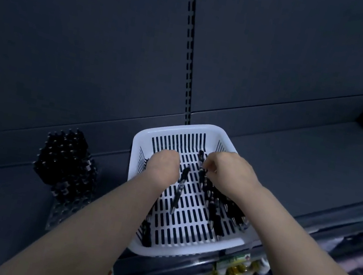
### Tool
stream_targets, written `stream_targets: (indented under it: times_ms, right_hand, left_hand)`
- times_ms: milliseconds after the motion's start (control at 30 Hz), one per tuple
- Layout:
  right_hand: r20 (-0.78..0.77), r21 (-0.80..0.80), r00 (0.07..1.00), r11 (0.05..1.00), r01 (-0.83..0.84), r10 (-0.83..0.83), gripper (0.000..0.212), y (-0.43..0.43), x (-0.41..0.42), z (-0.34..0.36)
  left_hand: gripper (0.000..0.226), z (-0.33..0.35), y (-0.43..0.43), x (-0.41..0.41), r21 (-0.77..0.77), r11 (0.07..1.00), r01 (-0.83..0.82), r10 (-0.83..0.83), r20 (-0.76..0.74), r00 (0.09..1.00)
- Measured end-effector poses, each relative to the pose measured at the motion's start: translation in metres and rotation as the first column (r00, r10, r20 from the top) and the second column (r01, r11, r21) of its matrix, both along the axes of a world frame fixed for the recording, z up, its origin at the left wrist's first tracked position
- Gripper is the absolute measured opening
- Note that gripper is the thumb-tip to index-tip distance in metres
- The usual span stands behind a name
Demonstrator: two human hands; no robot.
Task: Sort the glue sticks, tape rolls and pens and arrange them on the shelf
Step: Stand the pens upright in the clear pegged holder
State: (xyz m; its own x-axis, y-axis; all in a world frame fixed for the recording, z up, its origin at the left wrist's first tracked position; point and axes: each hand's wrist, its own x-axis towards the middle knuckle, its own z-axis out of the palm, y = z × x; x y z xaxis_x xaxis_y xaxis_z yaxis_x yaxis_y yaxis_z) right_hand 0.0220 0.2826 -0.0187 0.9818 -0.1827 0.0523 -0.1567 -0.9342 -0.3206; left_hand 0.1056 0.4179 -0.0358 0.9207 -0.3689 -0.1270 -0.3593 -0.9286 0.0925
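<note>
Fingers of the right hand (225, 171) are pinched on a pen (200, 158) in the basket (177, 130). Whether the left hand (163, 165) is gripping anything cannot be told. It is advised that pens be gathered parallel before lifting.

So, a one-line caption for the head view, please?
Left hand and right hand reach among black pens in a white basket on a shelf, beside a pen rack.
</note>
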Motion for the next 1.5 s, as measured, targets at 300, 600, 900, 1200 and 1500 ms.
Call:
stream_targets:
  times_ms: [300, 600, 900, 1200, 1500]
  right_hand:
    - [-0.188, -0.005, 0.982, 1.0, -0.025, 0.024, 0.007, 0.036, 0.064, -0.02]
    - [-0.239, 0.162, 0.962, 0.971, 0.174, -0.132, 0.023, 0.051, 0.068, -0.018]
    - [0.336, 0.313, 0.94, 0.948, -0.055, -0.056, 0.032, 0.124, 0.045, 0.063]
    - [0.443, 0.349, 0.888, 0.889, -0.296, 0.122, 0.019, 0.204, 0.033, 0.053]
    - [0.46, 0.318, 0.877, 0.897, -0.307, 0.137, 0.02, 0.221, 0.036, 0.031]
  left_hand:
    - [0.039, 0.057, 0.048, -0.003, -0.64, 0.767, -0.041, 0.205, 0.183, 0.961]
    - [0.032, 0.081, 0.103, -0.024, -0.749, 0.662, -0.004, 0.275, 0.238, 0.931]
    - [0.03, 0.098, 0.171, -0.033, -0.781, 0.624, 0.017, 0.324, 0.278, 0.904]
    - [0.025, 0.082, 0.228, -0.027, -0.541, 0.84, 0.031, 0.206, 0.371, 0.905]
    - [0.02, 0.057, 0.241, -0.022, -0.566, 0.825, 0.016, 0.224, 0.352, 0.909]
